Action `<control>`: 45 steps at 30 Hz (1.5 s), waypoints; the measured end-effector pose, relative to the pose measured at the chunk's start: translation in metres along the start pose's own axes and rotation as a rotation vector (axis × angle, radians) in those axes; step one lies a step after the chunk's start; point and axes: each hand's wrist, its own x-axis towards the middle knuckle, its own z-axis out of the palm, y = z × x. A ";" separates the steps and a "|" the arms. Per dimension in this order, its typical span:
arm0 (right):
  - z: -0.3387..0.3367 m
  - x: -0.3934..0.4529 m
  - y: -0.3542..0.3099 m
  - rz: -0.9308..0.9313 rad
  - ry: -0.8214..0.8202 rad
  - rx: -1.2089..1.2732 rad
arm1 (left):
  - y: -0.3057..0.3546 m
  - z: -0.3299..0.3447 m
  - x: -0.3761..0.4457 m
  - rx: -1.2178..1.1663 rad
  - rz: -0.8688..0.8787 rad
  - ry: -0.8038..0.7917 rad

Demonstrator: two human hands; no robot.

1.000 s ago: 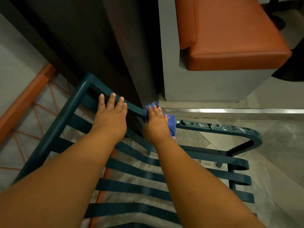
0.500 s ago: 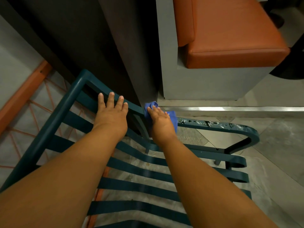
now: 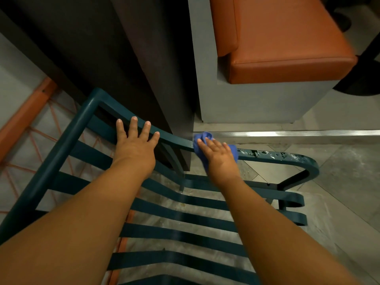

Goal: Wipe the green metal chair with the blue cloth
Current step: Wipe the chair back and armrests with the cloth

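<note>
The green metal chair (image 3: 67, 140) fills the lower part of the head view, its slatted seat below and its top rail running across the middle. My left hand (image 3: 134, 146) rests flat on that top rail with the fingers straight and spread. My right hand (image 3: 221, 156) presses the blue cloth (image 3: 202, 137) onto the rail where the right armrest starts, fingers stretched over the bunched fabric. The armrest (image 3: 287, 157) to the right of the cloth is speckled with wet spots and chipped paint.
A grey bench base with an orange cushion (image 3: 287, 44) stands just behind the chair on the right. A dark panel (image 3: 123, 58) rises behind the top rail. An orange wire frame (image 3: 26, 112) lies to the left. A metal floor strip (image 3: 298, 133) runs right.
My right hand has slid the blue cloth slightly to the right along the rail, and its fingers lie flatter now. My left hand has stayed on the top rail.
</note>
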 end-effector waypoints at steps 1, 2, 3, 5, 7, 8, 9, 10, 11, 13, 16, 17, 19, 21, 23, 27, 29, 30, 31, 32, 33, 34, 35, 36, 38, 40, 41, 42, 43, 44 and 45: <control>-0.003 -0.002 0.005 0.038 -0.015 -0.028 | 0.000 0.000 0.000 -0.002 -0.001 -0.002; -0.005 0.000 0.005 0.091 -0.046 -0.047 | 0.000 0.000 0.000 -0.004 -0.001 -0.003; -0.007 0.004 0.001 0.152 -0.089 -0.050 | 0.001 0.000 0.000 -0.005 0.001 -0.005; -0.010 0.018 -0.015 0.257 -0.147 -0.012 | 0.003 -0.001 0.000 -0.009 0.006 -0.005; -0.010 0.027 -0.031 0.254 -0.155 0.035 | 0.005 -0.002 0.000 -0.013 0.004 -0.001; -0.009 0.029 -0.035 0.200 -0.152 0.043 | 0.006 -0.002 0.000 -0.014 0.004 -0.004; -0.008 0.027 -0.036 0.129 -0.147 0.039 | 0.007 -0.002 0.001 -0.015 0.004 -0.010; -0.007 0.024 -0.032 0.061 -0.138 0.022 | 0.007 -0.002 0.001 -0.016 0.003 -0.015; -0.007 0.019 -0.025 0.008 -0.120 0.002 | 0.008 -0.002 0.002 -0.017 0.000 -0.017; -0.007 0.007 -0.006 -0.023 -0.072 -0.032 | 0.008 -0.001 0.003 -0.019 -0.009 -0.019; -0.011 -0.004 0.014 0.080 -0.041 -0.043 | 0.009 0.002 0.003 -0.028 -0.009 -0.011; -0.016 -0.001 0.012 0.122 -0.058 -0.049 | 0.009 0.003 0.003 -0.029 -0.007 -0.005; -0.026 0.013 0.001 0.209 -0.141 -0.025 | 0.010 0.005 0.004 -0.035 -0.002 0.007; -0.034 0.027 -0.013 0.254 -0.225 -0.006 | 0.012 0.006 0.005 -0.042 -0.001 0.014; -0.037 0.037 -0.024 0.218 -0.259 0.013 | 0.014 0.006 0.006 -0.041 -0.004 0.014; -0.029 0.037 -0.035 0.055 -0.201 0.065 | 0.018 0.005 0.009 -0.037 -0.002 0.002; -0.021 0.031 -0.029 0.012 -0.139 0.038 | 0.019 0.005 0.010 -0.052 -0.006 -0.007; -0.017 0.028 -0.023 0.010 -0.112 0.004 | 0.020 0.006 0.010 -0.056 -0.015 -0.009; -0.014 0.024 -0.017 0.021 -0.092 -0.030 | 0.020 0.008 0.011 -0.060 -0.025 -0.008; -0.012 0.021 -0.011 0.040 -0.077 -0.060 | 0.021 0.009 0.011 -0.065 -0.031 -0.006; -0.012 0.018 -0.008 0.063 -0.065 -0.079 | 0.022 0.009 0.010 -0.071 -0.032 -0.002; -0.012 0.016 -0.006 0.089 -0.060 -0.084 | 0.023 0.009 0.009 -0.077 -0.032 0.001; -0.014 0.016 -0.007 0.112 -0.061 -0.073 | 0.025 0.008 0.009 -0.083 -0.032 0.002; -0.016 0.016 -0.009 0.130 -0.065 -0.052 | 0.027 0.007 0.008 -0.090 -0.032 -0.003; -0.017 0.016 -0.010 0.120 -0.051 -0.013 | 0.031 0.001 0.007 -0.095 -0.034 -0.017; -0.019 0.010 -0.002 0.064 -0.002 0.061 | 0.035 -0.003 0.009 -0.123 -0.033 -0.019; -0.021 0.006 0.005 0.048 0.021 0.149 | 0.038 -0.003 0.009 -0.149 -0.025 -0.009; -0.024 0.003 0.012 0.057 0.044 0.265 | 0.042 -0.004 0.010 -0.176 -0.005 0.002; -0.026 0.002 0.016 0.086 0.065 0.374 | 0.047 -0.003 0.009 -0.204 0.031 0.009; -0.026 0.003 0.019 0.114 0.087 0.438 | 0.053 -0.003 0.008 -0.229 0.079 0.007; -0.025 0.005 0.017 0.133 0.096 0.437 | 0.061 -0.003 0.006 -0.251 0.123 0.001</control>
